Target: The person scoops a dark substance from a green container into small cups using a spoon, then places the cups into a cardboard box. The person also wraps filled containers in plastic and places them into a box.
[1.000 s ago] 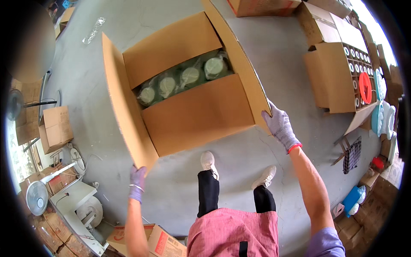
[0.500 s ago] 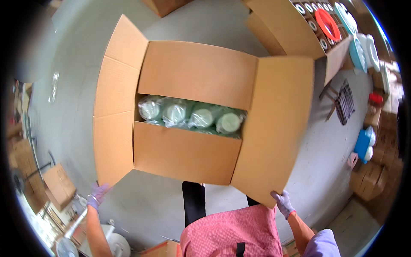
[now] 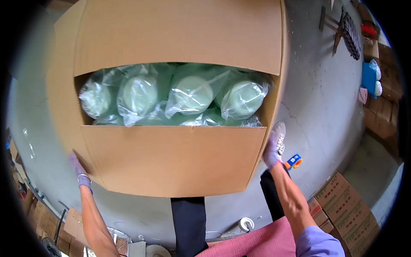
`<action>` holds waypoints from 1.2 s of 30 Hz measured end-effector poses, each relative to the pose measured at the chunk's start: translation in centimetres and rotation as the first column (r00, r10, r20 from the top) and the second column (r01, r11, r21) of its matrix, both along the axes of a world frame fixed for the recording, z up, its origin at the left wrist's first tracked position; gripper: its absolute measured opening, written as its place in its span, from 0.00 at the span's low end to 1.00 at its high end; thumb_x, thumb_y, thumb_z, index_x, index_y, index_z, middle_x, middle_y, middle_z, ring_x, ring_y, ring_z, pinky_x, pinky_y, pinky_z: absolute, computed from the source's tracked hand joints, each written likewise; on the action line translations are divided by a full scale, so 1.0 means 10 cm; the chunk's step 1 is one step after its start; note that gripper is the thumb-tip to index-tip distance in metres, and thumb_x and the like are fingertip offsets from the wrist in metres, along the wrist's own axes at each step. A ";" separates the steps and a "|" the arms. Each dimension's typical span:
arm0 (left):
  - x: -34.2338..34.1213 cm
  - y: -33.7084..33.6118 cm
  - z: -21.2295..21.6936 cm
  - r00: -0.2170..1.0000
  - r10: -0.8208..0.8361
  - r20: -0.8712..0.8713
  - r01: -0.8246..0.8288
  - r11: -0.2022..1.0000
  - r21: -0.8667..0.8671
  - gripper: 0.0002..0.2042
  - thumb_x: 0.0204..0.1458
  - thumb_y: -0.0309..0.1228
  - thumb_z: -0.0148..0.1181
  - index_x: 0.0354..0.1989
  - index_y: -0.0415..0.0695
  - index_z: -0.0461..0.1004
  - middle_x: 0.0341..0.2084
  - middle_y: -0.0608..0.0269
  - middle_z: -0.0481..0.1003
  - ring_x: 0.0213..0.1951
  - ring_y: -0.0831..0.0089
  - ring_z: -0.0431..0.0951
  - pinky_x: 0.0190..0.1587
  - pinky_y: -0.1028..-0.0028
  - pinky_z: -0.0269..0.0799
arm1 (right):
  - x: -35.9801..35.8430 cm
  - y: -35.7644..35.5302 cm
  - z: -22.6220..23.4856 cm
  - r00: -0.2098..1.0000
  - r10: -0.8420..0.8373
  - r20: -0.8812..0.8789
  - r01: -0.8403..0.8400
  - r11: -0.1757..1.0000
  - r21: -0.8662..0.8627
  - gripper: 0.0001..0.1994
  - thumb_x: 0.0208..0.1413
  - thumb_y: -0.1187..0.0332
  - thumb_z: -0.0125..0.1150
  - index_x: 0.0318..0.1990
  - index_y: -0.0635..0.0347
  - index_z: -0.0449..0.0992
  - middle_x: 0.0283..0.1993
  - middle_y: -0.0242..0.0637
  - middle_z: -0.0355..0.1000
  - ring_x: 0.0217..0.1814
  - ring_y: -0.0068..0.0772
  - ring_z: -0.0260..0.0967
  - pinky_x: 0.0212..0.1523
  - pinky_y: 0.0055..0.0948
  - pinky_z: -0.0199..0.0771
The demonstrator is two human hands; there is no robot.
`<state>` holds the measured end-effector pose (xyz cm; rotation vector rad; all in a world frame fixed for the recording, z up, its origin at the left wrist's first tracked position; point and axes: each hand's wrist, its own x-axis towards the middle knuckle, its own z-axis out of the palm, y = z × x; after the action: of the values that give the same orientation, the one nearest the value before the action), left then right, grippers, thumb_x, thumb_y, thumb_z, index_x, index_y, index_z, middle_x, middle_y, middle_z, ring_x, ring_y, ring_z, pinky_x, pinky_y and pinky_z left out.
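While both gloved hands sit at the carton's sides, the big cardboard box (image 3: 171, 158) fills the centre and upper part of the frame. Left hand (image 3: 79, 169), lower left, purple glove, pressed against the box's left wall nr the bottom corner; fingers partly hidden behind the cardboard, so can't tell if curled or flat. Right hand (image 3: 274, 147), centre right, grey-white glove, laid flat w/ fingers extended on the box's right wall, just below the top edge. Neither hand wraps anything; both touch the box from outside.

Box top partly open: near flap lies over the lower half, far flap (image 3: 180, 34) covers the upper part, gap btwn them across mid-frame. In the gap, four pale green round items in clear plastic bags (image 3: 190, 92), side by side in a row, w/ more green showing below them.

Outward: orange-and-blue tape dispenser (image 3: 293, 161) on the grey concrete floor (image 3: 325, 107), just right of the right wrist. Dark trouser legs and a red-pink checked garment at bottom centre. Stacked sealed cartons (image 3: 342, 205) lower right. Blue bag (image 3: 369, 77) and dark wire rack (image 3: 352, 34) upper right. Fan parts and cardboard scraps (image 3: 72, 222) lower left, small and hard to make out.
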<state>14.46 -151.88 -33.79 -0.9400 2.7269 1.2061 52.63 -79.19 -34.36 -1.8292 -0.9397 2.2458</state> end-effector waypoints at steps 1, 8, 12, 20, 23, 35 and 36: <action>0.09 0.13 -0.14 0.985 -0.019 0.171 0.016 1.000 0.020 0.27 0.67 0.46 0.38 0.68 0.44 0.60 0.63 0.60 0.66 0.63 0.68 0.64 0.63 0.68 0.61 | -0.04 -0.20 -0.07 0.991 0.129 0.026 -0.127 0.989 -0.080 0.25 0.63 0.52 0.53 0.60 0.59 0.67 0.55 0.38 0.70 0.56 0.32 0.67 0.56 0.34 0.70; 0.28 -0.74 -0.16 0.846 0.031 0.533 -0.321 0.827 0.462 0.29 0.66 0.50 0.40 0.66 0.40 0.61 0.62 0.58 0.67 0.61 0.66 0.67 0.62 0.69 0.62 | -0.97 -0.15 0.05 0.766 0.582 0.274 -0.600 0.800 -0.021 0.23 0.64 0.57 0.52 0.60 0.64 0.67 0.55 0.41 0.70 0.53 0.29 0.69 0.53 0.27 0.70; -0.87 1.81 0.39 0.845 -0.501 0.185 0.442 0.850 0.286 0.28 0.63 0.46 0.48 0.64 0.36 0.62 0.57 0.53 0.70 0.57 0.65 0.70 0.59 0.70 0.64 | -2.05 0.33 1.07 0.903 0.340 0.261 -0.428 0.746 0.510 0.31 0.56 0.59 0.60 0.65 0.65 0.62 0.55 0.46 0.72 0.57 0.35 0.70 0.55 0.30 0.70; -1.26 1.53 0.20 0.926 -0.323 0.197 0.317 0.946 0.064 0.12 0.44 0.26 0.64 0.38 0.39 0.73 0.17 0.67 0.71 0.16 0.78 0.67 0.16 0.71 0.61 | -2.67 0.58 1.13 0.493 0.746 0.447 -0.869 0.392 0.303 0.25 0.46 0.68 0.51 0.55 0.58 0.72 0.46 0.58 0.75 0.52 0.61 0.71 0.52 0.43 0.71; -1.17 2.24 0.68 0.857 -0.496 0.140 0.513 0.848 -0.131 0.03 0.47 0.25 0.60 0.27 0.40 0.75 0.13 0.67 0.69 0.13 0.78 0.66 0.13 0.70 0.58 | -2.02 0.69 1.18 0.561 0.683 0.468 -0.827 0.433 0.359 0.24 0.48 0.65 0.50 0.56 0.59 0.71 0.47 0.57 0.75 0.52 0.57 0.72 0.51 0.43 0.70; -1.44 7.53 2.89 -0.033 -0.984 0.176 0.910 -0.102 -0.402 0.12 0.45 0.31 0.55 0.40 0.48 0.77 0.31 0.48 0.78 0.37 0.47 0.77 0.41 0.53 0.73 | 0.71 -0.24 1.30 0.980 -0.182 -0.081 0.133 0.901 -0.413 0.24 0.56 0.67 0.43 0.61 0.65 0.62 0.64 0.48 0.64 0.64 0.52 0.64 0.66 0.52 0.63; -1.45 8.00 2.83 -0.103 -0.979 0.176 0.860 -0.177 -0.478 0.08 0.49 0.33 0.55 0.37 0.52 0.76 0.31 0.51 0.78 0.37 0.47 0.78 0.38 0.53 0.73 | 0.50 -0.38 1.38 0.886 -0.463 -0.016 0.347 0.687 -0.639 0.26 0.57 0.65 0.42 0.63 0.66 0.60 0.66 0.49 0.62 0.65 0.54 0.62 0.68 0.52 0.61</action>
<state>-0.05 -71.91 -5.45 1.4640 2.5292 0.2186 57.59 -83.03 -20.55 -1.7420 0.2975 2.5057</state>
